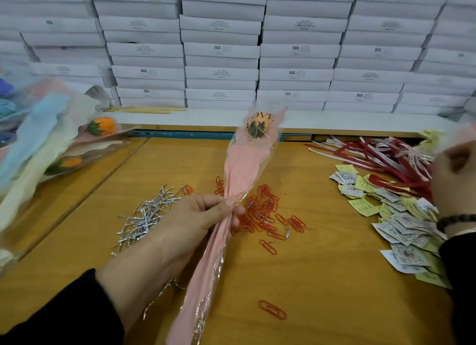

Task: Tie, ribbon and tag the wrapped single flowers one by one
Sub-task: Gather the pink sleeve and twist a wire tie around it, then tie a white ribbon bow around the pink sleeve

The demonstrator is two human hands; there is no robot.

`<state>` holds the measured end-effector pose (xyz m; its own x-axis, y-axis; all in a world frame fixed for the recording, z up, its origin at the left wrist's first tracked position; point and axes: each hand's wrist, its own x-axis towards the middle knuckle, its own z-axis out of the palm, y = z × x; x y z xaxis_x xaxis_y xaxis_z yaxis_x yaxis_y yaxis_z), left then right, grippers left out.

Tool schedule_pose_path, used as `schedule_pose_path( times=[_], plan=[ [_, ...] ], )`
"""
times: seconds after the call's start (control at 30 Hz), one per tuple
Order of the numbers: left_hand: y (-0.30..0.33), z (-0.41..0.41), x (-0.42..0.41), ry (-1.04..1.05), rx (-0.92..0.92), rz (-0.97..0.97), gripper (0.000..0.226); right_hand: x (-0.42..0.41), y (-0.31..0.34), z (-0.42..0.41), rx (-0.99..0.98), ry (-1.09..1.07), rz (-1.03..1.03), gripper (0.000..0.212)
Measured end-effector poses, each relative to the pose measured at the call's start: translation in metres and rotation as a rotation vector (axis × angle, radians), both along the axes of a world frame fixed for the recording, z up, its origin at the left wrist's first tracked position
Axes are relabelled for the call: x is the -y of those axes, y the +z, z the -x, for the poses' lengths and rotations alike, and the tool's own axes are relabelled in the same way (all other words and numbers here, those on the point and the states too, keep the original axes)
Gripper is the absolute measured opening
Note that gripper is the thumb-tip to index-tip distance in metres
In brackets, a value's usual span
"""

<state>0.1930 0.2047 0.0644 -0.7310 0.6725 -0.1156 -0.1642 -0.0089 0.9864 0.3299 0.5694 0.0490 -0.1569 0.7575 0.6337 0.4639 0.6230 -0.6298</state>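
A single flower wrapped in pink paper and clear film (242, 164), printed "LOVE YOU" at the top, stands tilted over the wooden table (322, 280). My left hand (195, 218) grips it around its narrow middle. My right hand (450, 174) is raised at the far right with fingers curled over the pile of red and white ribbons (381, 159); what it holds is blurred. Silver twist ties (146, 216) lie left of the flower. Red paper clips (268, 210) lie right of it. Yellow and printed tags (401, 216) are heaped at the right.
More wrapped flowers (51, 143) in blue, cream and pink lie piled at the left. White cartons (221, 48) are stacked in a wall behind the table. Wooden sticks (146, 109) lie at the back. One loose paper clip (272, 310) sits near the front.
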Motion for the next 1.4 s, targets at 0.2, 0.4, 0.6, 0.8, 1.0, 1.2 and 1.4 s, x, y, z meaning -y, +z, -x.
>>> schedule_pose_path(
  times=[0.2, 0.4, 0.6, 0.8, 1.0, 1.2, 1.4],
  plan=[
    [-0.002, 0.002, -0.002, 0.104, 0.013, -0.015, 0.027, 0.065, 0.06, 0.019, -0.42, 0.302, 0.162, 0.02],
    [-0.001, 0.001, -0.004, 0.155, 0.041, -0.102, 0.02, 0.154, 0.074, 0.048, -0.199, 0.852, 0.625, 0.01],
    [0.0, -0.002, -0.008, 0.2, 0.012, -0.17, 0.031, 0.199, 0.042, 0.071, -0.012, 1.083, 0.959, 0.014],
    [-0.002, -0.006, -0.01, 0.214, -0.026, -0.21, 0.041, 0.23, 0.022, 0.082, -0.02, 1.162, 1.118, 0.02],
    [-0.008, -0.007, -0.011, 0.233, -0.102, -0.19, 0.04, 0.236, 0.016, 0.083, -0.102, 1.203, 1.205, 0.039],
    [-0.012, -0.006, -0.013, 0.183, -0.166, -0.148, 0.036, 0.237, 0.011, 0.082, -0.157, 1.154, 1.265, 0.03],
    [-0.011, -0.01, -0.014, 0.163, -0.163, -0.063, 0.053, 0.231, 0.012, 0.083, -0.205, 1.132, 1.28, 0.026]
  ],
)
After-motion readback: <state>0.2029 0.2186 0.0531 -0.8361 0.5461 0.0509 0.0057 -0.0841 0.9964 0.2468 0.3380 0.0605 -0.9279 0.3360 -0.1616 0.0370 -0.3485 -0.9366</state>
